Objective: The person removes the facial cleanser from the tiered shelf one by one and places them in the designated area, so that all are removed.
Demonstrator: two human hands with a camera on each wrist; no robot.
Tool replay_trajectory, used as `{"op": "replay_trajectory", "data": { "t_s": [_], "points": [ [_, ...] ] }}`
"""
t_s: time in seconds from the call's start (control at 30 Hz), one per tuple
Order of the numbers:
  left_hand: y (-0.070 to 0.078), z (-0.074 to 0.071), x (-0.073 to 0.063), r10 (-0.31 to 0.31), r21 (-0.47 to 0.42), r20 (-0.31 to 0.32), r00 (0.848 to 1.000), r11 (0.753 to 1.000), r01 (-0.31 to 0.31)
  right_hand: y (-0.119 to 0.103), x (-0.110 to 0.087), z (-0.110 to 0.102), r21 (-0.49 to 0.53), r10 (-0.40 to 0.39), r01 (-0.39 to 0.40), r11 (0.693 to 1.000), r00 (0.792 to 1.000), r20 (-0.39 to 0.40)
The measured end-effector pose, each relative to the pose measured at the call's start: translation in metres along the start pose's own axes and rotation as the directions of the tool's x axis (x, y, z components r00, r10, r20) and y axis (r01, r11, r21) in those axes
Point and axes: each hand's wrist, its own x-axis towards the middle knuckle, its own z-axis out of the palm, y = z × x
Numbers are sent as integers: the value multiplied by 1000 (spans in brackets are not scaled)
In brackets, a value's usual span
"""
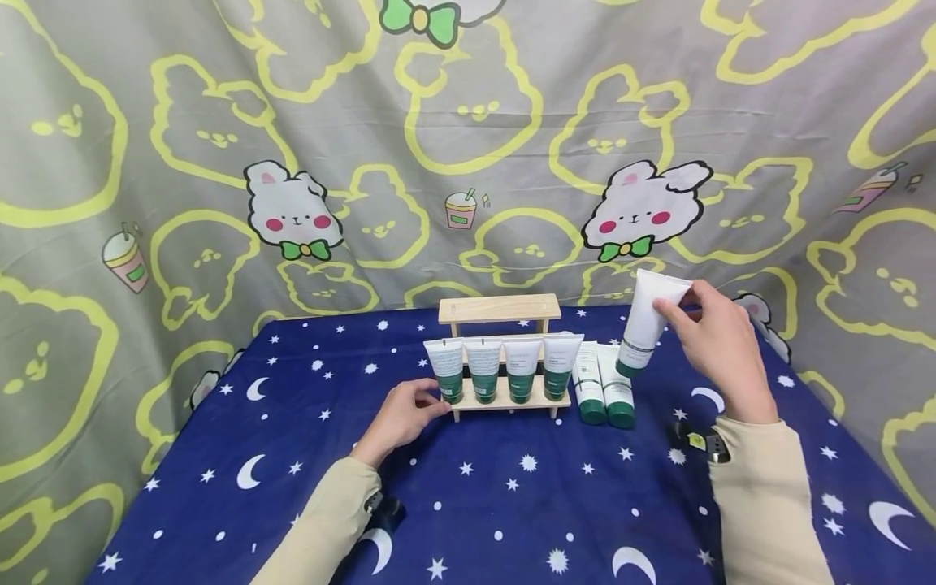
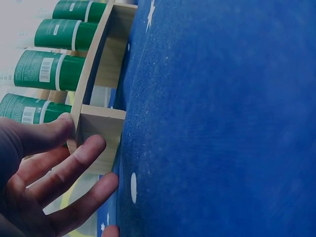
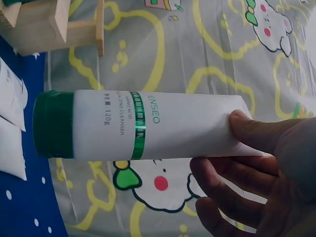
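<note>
Right hand (image 1: 720, 345): the grip pinches the flat crimped end of a white tube (image 1: 647, 322), thumb on top and fingers curled beneath, as the right wrist view (image 3: 148, 126) confirms. The tube is off the tabletop (image 1: 512, 504), in the right of centre of the head frame. Its long axis runs steeply down and slightly left from the grip, with the green cap (image 1: 629, 367) lowest. The cap hangs just above and to the right of two like tubes (image 1: 604, 394) lying beside the wooden rack (image 1: 500, 357).

The rack lies left of the held tube, at frame centre; four tubes stand in it, caps down.

Left hand (image 1: 404, 414): fingers loosely spread, thumb and fingertips (image 2: 74, 160) touching the rack's left end post (image 2: 101, 133). It pinches nothing.

Right forearm enters from lower right, wrist raised. Left forearm enters from lower left, lying low.
</note>
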Motion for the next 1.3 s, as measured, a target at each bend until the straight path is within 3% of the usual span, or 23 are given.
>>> {"op": "replay_trajectory", "data": {
  "t_s": [0.33, 0.57, 0.7, 0.9, 1.3],
  "points": [
    [2, -2, 0, -5, 6, -6, 1000, 1000, 5, 20, 3, -13, -28, 6, -5, 1000, 1000, 28],
    [4, -4, -1, -8, 5, -3, 1000, 1000, 8, 45, 11, -8, -42, 42, -36, 998, 987, 153],
    [2, -3, -1, -14, 5, -4, 1000, 1000, 14, 63, 15, -2, -36, 86, -80, 996, 965, 248],
    [-1, -1, -1, -12, 12, -5, 1000, 1000, 12, 85, 18, 16, 0, 149, -163, 987, 904, 400],
    [1, 0, 0, -4, 4, -8, 1000, 1000, 4, 110, 22, 43, 197, 201, -332, 923, 849, 488]
  ]
}}
